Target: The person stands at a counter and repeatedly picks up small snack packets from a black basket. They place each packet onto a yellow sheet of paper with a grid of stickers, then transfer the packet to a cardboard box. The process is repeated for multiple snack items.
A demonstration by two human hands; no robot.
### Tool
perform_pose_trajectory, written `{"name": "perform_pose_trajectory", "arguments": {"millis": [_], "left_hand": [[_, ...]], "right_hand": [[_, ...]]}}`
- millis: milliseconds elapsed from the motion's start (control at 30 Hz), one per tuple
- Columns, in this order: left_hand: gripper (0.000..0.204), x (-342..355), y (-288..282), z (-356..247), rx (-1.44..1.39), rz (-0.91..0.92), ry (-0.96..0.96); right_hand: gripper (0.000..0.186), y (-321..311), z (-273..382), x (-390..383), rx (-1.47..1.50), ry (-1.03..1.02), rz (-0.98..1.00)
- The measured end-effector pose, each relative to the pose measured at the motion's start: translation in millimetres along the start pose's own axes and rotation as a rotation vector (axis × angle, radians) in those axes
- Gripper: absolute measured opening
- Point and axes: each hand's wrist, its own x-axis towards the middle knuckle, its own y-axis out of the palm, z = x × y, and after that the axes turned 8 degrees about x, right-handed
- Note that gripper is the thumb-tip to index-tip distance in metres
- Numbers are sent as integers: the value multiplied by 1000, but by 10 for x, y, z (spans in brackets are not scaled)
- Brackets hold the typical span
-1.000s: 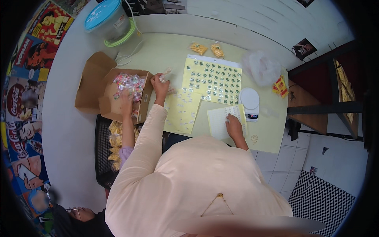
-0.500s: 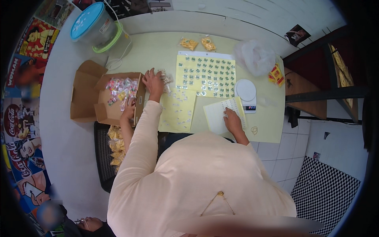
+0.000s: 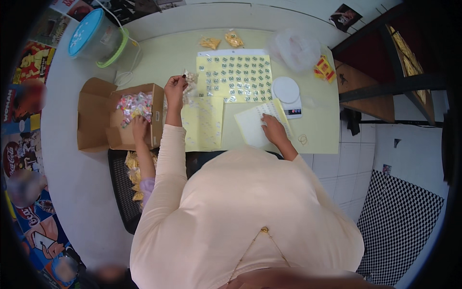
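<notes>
My left hand (image 3: 175, 90) is raised beside the cardboard box (image 3: 157, 115), fingertips pinched together. Something small and dark, too small to name, shows at the fingertips. Next to those fingers lies a clear bag of small pale pieces (image 3: 190, 77). My right hand (image 3: 274, 130) rests on a white sheet of small labels (image 3: 250, 126), its fingers stretched out over the printed part. Left of that sheet lies a yellow sheet with scattered whitish marks (image 3: 204, 125). Behind it is a yellow sheet bearing rows of round green-and-white stickers (image 3: 236, 77).
Another person's hand (image 3: 139, 125) reaches into the box among small colourful packets (image 3: 137, 107). Below the box, a black basket (image 3: 120, 180) holds yellow snack bags. At the right are a kitchen scale (image 3: 286, 91), a clear plastic bag (image 3: 296, 50) and rubber bands (image 3: 302, 139).
My left hand has come away from the box edge, and its spread fingers have closed into a pinch. The other person's hand has shifted inside the box. My right hand stays on the label sheet.
</notes>
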Motion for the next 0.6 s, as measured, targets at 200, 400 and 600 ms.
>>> {"name": "perform_pose_trajectory", "arguments": {"millis": [200, 400, 600], "left_hand": [[12, -798, 439, 153, 2, 293, -273], [13, -1302, 744, 543, 224, 465, -351], [18, -1249, 689, 1031, 395, 433, -229]], "right_hand": [[27, -56, -156, 107, 261, 45, -28], [23, -43, -242, 100, 331, 4, -13], [19, -188, -88, 102, 322, -38, -115]]}}
